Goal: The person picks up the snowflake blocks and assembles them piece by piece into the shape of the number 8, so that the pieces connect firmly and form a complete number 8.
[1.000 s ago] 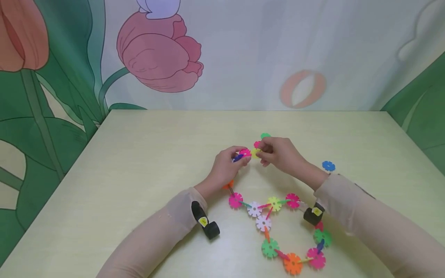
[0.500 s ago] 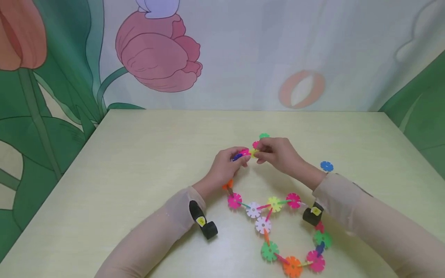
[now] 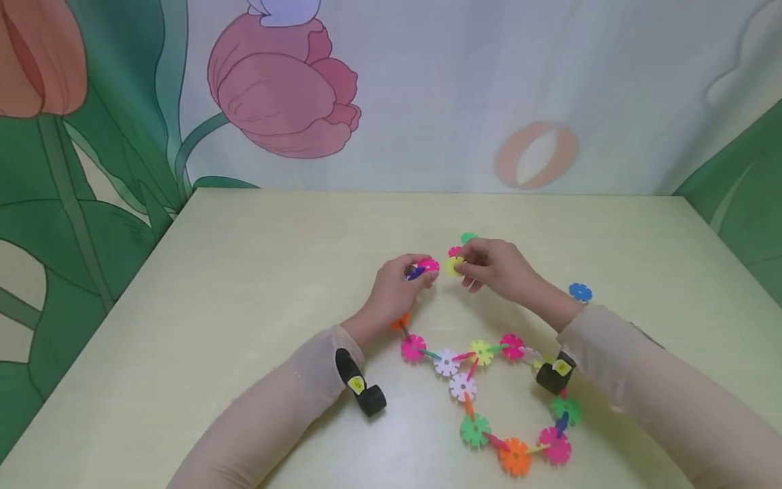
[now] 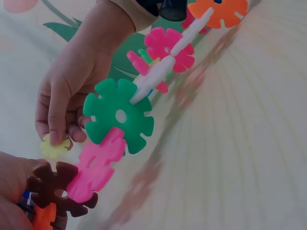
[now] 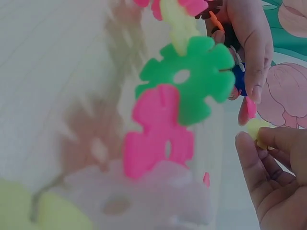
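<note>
My left hand [image 3: 391, 291] pinches a pink notched snowflake disc [image 3: 430, 264], with a dark blue disc [image 3: 415, 273] beside it between the fingers. Across a small gap, my right hand [image 3: 499, 269] pinches a yellow snowflake disc [image 3: 453, 265] between thumb and forefinger. In the right wrist view the yellow disc [image 5: 255, 127] lies close below the pink disc's edge [image 5: 251, 108]. A chain of linked discs runs from below the left hand into a loop, including an orange disc [image 3: 516, 456]. In the left wrist view a brown disc [image 4: 50, 188] sits by the left fingers.
Just beyond the right hand are a small pink disc [image 3: 455, 251] and a green disc [image 3: 469, 238]. A loose blue disc [image 3: 580, 292] lies by the right sleeve. The pale table [image 3: 275, 258] meets a wall with painted flowers at the back.
The yellow disc, which met the pink disc's edge before, is now apart from it. My right hand has drawn it slightly to the right; the left hand has barely moved.
</note>
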Available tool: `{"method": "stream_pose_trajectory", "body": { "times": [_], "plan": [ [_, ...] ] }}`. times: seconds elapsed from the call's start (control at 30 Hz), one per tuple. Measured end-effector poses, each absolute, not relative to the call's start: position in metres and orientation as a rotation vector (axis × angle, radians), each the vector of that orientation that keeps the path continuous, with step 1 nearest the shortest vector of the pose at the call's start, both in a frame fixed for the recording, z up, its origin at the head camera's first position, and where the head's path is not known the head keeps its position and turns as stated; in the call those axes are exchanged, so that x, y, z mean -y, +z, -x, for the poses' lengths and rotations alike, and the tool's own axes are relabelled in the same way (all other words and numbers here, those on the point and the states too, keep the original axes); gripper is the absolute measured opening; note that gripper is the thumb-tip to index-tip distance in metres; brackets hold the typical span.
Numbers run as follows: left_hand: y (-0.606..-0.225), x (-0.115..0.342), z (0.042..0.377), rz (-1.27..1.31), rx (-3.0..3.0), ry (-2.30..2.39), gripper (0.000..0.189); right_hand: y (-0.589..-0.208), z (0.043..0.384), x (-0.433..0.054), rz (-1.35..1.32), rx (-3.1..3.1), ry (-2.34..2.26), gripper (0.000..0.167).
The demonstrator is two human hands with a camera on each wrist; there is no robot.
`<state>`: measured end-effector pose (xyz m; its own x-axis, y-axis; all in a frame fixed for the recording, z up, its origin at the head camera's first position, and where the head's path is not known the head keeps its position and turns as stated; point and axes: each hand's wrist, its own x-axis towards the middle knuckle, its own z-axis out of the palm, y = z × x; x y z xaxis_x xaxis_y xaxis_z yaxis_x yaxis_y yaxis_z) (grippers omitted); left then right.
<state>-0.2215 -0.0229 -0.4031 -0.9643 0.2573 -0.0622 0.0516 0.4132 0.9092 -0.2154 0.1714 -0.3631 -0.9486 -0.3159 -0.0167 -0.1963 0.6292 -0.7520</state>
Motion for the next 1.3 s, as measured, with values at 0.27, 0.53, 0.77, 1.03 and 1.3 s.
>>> {"method": "stream_pose_trajectory", "body": {
  "times": [0.27,0.53,0.77,1.03,1.3],
  "plan": [
    [-0.401,0.023,0.220,-0.331,-2.461,1.555,0.043,-0.361,0.214,-0.167,0.464,-2.796,-1.038,0.012],
    [-0.401,0.024,0.220,-0.394,-2.459,1.542,0.044,-0.359,0.209,-0.163,0.586,-2.920,-0.863,0.008],
    [-0.400,0.024,0.218,-0.429,-2.460,1.528,0.044,-0.358,0.206,-0.159,0.643,-2.972,-0.793,0.007],
    [-0.395,0.024,0.217,-0.444,-2.445,1.564,0.042,-0.354,0.203,-0.154,0.731,-3.039,-0.768,0.006],
    [-0.398,0.022,0.217,-0.380,-2.409,1.603,0.039,-0.356,0.209,-0.158,0.665,-2.969,-0.827,0.007]
  ]
}}
